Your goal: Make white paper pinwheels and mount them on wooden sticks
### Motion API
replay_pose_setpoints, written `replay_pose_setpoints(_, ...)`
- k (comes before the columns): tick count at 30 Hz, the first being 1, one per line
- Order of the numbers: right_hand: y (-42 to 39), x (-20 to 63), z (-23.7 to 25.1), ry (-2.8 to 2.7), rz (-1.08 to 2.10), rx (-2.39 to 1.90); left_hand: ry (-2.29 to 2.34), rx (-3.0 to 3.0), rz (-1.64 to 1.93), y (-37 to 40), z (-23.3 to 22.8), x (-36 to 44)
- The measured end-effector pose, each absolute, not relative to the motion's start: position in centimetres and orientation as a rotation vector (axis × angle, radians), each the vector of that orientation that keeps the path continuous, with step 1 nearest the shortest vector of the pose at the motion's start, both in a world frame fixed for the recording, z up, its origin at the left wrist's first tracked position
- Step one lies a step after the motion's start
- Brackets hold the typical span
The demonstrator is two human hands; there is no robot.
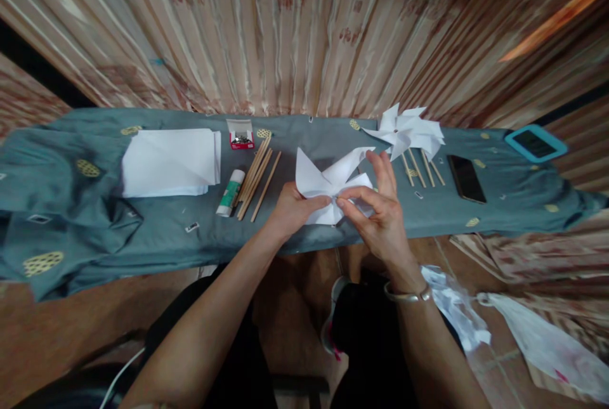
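Both hands' fingers (343, 198) pinched at paper pinwheel (328, 182) centre.

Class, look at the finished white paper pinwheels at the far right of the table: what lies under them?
Wooden sticks poke out from under the finished pinwheels, lying on the grey-green cloth. Their upper ends are covered by the paper, so how they are fastened cannot be seen.

Bare forearms, silver bangle (408, 295) on right wrist, dark clothing below.

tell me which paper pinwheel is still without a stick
The pinwheel held in both hands, left hand and right hand, at the table's front edge. The finished pinwheels farther back lie with sticks attached.
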State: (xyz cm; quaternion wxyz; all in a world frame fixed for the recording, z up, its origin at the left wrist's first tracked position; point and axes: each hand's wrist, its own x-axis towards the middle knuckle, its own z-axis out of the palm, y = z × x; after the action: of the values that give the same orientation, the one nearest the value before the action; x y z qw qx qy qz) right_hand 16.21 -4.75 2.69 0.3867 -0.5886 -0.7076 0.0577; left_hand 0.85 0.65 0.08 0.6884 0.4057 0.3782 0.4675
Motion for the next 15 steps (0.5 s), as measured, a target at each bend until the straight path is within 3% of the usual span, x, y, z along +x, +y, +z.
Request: replay_pose_setpoints(15,-4.54,16.23,2.47,-1.776,0.183,-1.501,0.866,0.906,1.053,0.65,-0.05,0.85)
